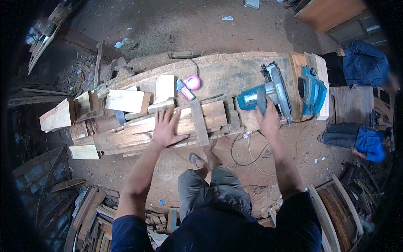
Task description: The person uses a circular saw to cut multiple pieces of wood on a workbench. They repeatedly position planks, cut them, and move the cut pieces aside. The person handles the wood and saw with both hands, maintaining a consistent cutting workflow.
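My left hand (165,130) lies with fingers spread on a long wooden board (134,129) at the near side of the workbench (235,65). My right hand (268,117) is wrapped round the handle of a teal circular saw (254,98), which rests on the bench with its blade side to the right. Between my hands, a narrow wooden strip (198,122) lies across the boards. A pink tape measure (193,82) sits beyond it, touching or close beside a red and dark hand tool (185,90) whose kind I cannot make out.
A teal electric planer (312,92) stands at the bench's right end. Cut wood blocks (128,101) cover its left part. Cables (241,161) trail on the floor below the saw. Two people in blue (365,61) are at the right. Wood piles (90,210) flank me.
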